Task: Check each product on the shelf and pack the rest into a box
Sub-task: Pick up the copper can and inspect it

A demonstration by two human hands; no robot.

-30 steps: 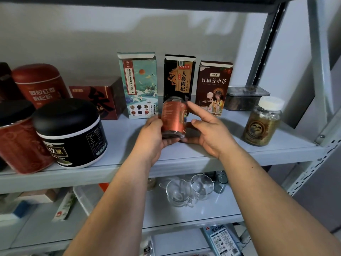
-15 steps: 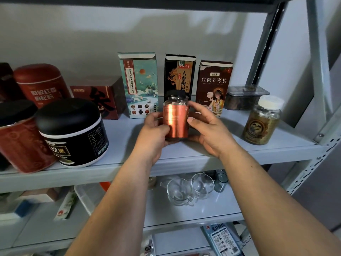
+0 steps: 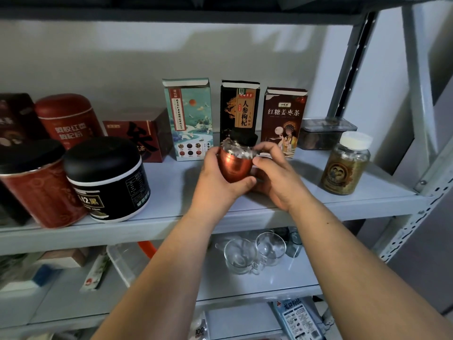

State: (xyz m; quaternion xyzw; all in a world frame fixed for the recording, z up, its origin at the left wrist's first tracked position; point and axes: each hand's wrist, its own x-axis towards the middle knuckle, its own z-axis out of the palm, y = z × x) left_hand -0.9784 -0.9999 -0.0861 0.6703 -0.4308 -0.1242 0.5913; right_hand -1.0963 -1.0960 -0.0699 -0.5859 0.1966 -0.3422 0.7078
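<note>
Fingers: both sets are curled round one copper-labelled jar. Those of the left hand wrap its lower body, thumb across the front. Those of the right hand pinch it near the shoulder, just under the black cap.
Shelf: grey metal board carrying the products. The held jar appears lifted off it, above its front middle.
Tubs: a black tub and a red tub stand side by side at the left front, with a red tin behind them.
Cartons: a teal carton, black carton and brown carton stand upright in a back row, just behind the held jar.
Amber jar: white-capped and upright at the right, well apart from both hands.
Glass cups: on the lower shelf, beneath the hands.
Stage (judged): inspection of one product. No packing box is in view.
Hazard 1: the label looks glossy and the jar appears tilted. A slackened grip while turning it could drop it onto the shelf edge or toward the glass cups.
Hazard 2: the cartons stand close behind. A backward push when setting the jar down could topple the black carton.
Hazard 3: blur hides whether the cap is tight. If it is loose, tilting could spill the contents.
</note>
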